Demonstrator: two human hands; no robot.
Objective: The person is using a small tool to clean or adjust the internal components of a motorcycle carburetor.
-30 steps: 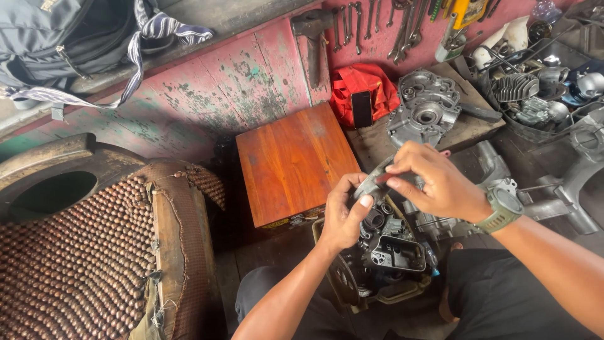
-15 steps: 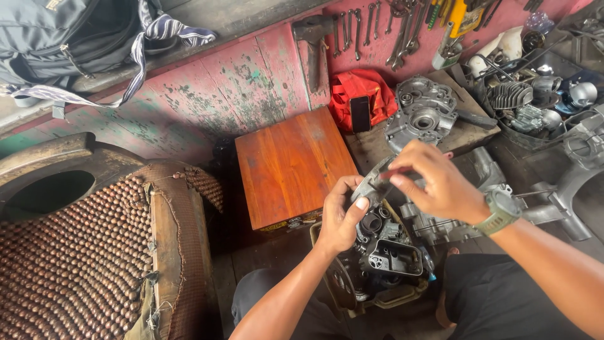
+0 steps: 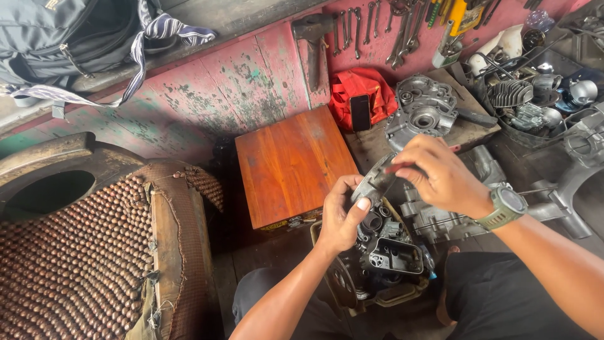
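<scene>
My left hand (image 3: 343, 214) grips a flat grey metal cover plate (image 3: 375, 182) by its lower edge, thumb on its face. My right hand (image 3: 434, 173), with a green watch on the wrist, pinches a small red-handled tool (image 3: 402, 167) against the plate's upper part. Both hands hover over a dark engine block (image 3: 387, 258) resting between my knees. The tool's tip is hidden by my fingers.
A red-brown wooden box (image 3: 289, 164) stands just left of the hands. A grey crankcase half (image 3: 421, 113) and a red bag (image 3: 358, 97) lie behind. Engine parts (image 3: 528, 101) fill the right side, wrenches (image 3: 371, 22) hang on the wall, a beaded seat (image 3: 88, 252) is at left.
The hands stay together on the plate with only small shifts; the view has tilted slightly.
</scene>
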